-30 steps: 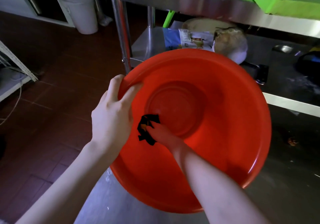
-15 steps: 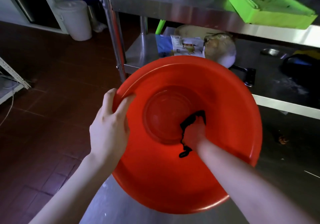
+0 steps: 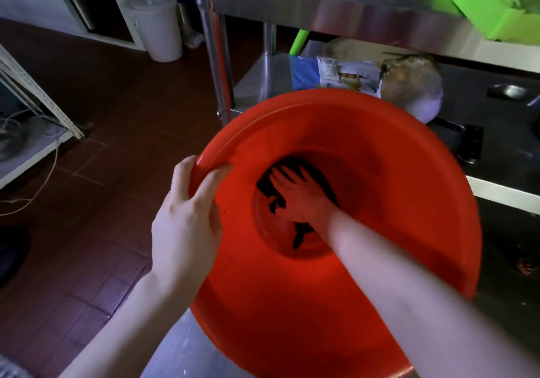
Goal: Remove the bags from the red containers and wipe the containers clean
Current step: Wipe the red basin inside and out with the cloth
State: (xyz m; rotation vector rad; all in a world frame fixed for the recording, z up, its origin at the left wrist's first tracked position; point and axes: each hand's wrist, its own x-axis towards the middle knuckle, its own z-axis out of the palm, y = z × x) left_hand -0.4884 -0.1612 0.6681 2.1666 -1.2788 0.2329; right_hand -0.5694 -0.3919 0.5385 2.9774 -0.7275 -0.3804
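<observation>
Dark red floor tiles are filling the left half of the head view, with a white lidded bin [image 3: 155, 26] standing in the upper left of the frame and a steel shelf unit [image 3: 336, 12] crossing the top, a green tray [image 3: 479, 6] lying on it at the upper right. On its lower shelf, packets [image 3: 342, 75] and an upturned bowl [image 3: 412, 85] are sitting just behind the task's thing.

Occupying the centre and lower right of the frame, the red container [image 3: 409, 202] is being tipped toward the camera, its lower edge resting on the steel tabletop [image 3: 172, 357] at the bottom. No bag is showing inside it, so I judge the work to be at the wiping stage.

Clamped on the rim at centre left, the left hand [image 3: 187, 222] is hooking its thumb inside the wall while the fingers are wrapping the outside. Deep in the well, the right hand [image 3: 301, 196] is lying flat with fingers spread, pressing a black cloth [image 3: 274, 184] against the base.

Being thin moulded plastic, the basin is probably light and slightly flexible, and its glossy wall looks slippery. The rolled rim is therefore the sensible place to hold, while the soft cloth is folding to follow the curve.
</observation>
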